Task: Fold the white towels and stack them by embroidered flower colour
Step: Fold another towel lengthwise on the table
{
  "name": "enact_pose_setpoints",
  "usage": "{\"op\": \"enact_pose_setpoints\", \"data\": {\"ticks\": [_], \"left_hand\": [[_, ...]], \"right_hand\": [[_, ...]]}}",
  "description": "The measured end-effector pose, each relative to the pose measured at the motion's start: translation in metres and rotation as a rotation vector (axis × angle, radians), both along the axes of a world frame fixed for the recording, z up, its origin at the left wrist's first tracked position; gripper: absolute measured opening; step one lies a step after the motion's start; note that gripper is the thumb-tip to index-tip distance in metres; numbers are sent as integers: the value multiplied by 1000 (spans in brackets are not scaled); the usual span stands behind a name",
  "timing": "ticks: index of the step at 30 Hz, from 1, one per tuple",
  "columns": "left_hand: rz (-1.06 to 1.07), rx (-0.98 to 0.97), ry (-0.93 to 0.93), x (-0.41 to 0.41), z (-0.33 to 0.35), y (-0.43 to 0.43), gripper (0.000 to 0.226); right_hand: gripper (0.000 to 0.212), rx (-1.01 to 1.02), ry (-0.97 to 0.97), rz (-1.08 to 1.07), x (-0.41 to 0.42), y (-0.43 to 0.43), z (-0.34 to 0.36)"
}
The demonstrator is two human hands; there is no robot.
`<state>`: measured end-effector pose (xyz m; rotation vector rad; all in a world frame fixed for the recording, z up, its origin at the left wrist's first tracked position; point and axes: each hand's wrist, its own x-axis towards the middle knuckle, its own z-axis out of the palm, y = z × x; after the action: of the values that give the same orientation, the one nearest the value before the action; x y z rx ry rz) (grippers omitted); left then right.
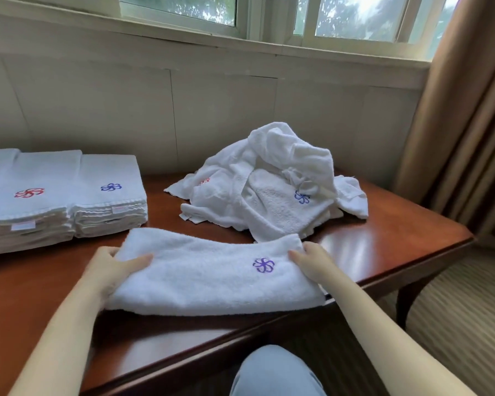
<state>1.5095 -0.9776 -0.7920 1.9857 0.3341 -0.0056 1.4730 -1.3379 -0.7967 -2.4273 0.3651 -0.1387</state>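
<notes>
Red stack [26,195] and blue stack [109,190] begun; your left hand [109,270] and right hand [312,261] grip a part-folded towel [212,281]; heap [269,190] remains.

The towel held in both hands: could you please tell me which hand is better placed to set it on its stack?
Probably the left hand: it grips the towel end nearest the blue-flower stack; the right hand is farther away.
</notes>
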Motion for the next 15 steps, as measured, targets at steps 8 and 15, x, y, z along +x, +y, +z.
{"op": "enact_pose_setpoints", "data": {"ticks": [8,15], "left_hand": [[205,247,134,10,-14,31,88],[130,172,183,13,-16,36,93]], "right_hand": [[37,-89,79,97,54,38,8],[39,250,123,131,52,26,10]]}}
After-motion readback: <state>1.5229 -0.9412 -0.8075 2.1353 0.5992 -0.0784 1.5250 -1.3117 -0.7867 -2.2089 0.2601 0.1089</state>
